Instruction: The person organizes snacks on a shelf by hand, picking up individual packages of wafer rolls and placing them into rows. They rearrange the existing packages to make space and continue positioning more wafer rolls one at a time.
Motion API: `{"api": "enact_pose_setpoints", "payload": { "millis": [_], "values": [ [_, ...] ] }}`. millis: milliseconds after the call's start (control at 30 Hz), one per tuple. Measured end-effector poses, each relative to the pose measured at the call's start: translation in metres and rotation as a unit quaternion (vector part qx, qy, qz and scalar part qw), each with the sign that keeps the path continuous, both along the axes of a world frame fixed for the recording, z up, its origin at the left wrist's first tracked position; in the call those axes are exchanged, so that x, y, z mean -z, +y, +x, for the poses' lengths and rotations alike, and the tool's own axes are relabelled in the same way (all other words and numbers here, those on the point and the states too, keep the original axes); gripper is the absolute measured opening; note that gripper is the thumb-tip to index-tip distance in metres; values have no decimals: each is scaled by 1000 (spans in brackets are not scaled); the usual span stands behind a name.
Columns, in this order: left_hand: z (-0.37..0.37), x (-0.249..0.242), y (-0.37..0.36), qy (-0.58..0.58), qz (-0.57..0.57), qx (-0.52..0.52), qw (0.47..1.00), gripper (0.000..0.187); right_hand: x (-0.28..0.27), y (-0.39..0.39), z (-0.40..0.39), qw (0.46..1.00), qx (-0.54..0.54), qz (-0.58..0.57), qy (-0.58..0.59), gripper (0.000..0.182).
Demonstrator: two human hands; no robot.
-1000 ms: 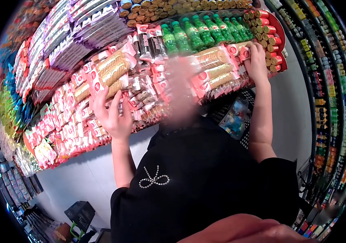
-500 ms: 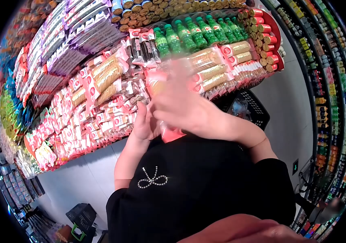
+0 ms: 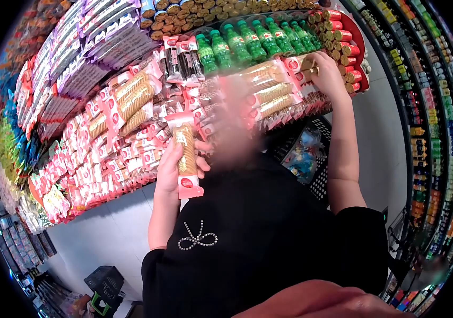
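Upright in front of my chest is a long clear biscuit packet (image 3: 185, 146) with pink-and-white ends. My left hand (image 3: 169, 168) is closed around it, thumb on the near side and fingertips showing at the right. Out at the right end of the display, my right hand (image 3: 328, 74) grips another biscuit packet (image 3: 307, 63), its fingers bent over the packet's right part. Similar biscuit packets (image 3: 274, 75) lie stacked just left of that hand. A blurred patch covers part of the display between my hands.
Green bottles (image 3: 253, 41) stand in a row behind the biscuits. Red-wrapped rolls (image 3: 347, 50) fill the right corner. Small pink-and-white packets (image 3: 125, 159) are heaped at left. Below the display's right side is a black basket (image 3: 319, 183) holding a plastic-wrapped item. Curved shelves (image 3: 423, 132) line the right.
My hands were together before my chest around a packet. My right hand has moved away to the far right onto another packet, while the packet in my left hand now shows fully upright.
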State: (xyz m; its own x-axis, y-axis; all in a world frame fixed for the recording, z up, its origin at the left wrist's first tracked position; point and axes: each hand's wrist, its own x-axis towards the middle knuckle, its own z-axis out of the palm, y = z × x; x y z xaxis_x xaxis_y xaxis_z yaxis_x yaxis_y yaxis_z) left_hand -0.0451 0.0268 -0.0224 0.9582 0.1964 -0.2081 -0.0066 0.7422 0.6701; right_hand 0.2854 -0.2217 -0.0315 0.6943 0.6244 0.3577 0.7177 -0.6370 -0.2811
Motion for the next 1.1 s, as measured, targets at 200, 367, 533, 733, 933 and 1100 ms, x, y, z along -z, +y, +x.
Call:
{"api": "enact_pose_setpoints", "payload": {
  "millis": [200, 367, 533, 733, 933, 1100],
  "values": [
    [3, -3, -2, -7, 5, -1, 1000, 42, 2, 13, 13, 995, -40, -87, -27, 40],
    [6, -10, -8, 15, 25, -13, 1000, 42, 3, 14, 12, 995, -38, -85, -27, 38],
    [5, -17, -8, 13, 32, -19, 999, 41, 8, 9, 9, 993, -34, -106, -48, 41],
    [4, -18, -4, 28, 53, -4, 998, 40, -4, 3, 0, 999, 32, 0, -34, 41],
    [13, -10, -10, -9, 40, 24, 999, 39, -85, 22, -91, 974, -117, 170, 95, 40],
    [29, -4, -32, 84, -67, -34, 994, 49, -93, 75, -166, 905, -419, 72, 1, 33]
  ]
}}
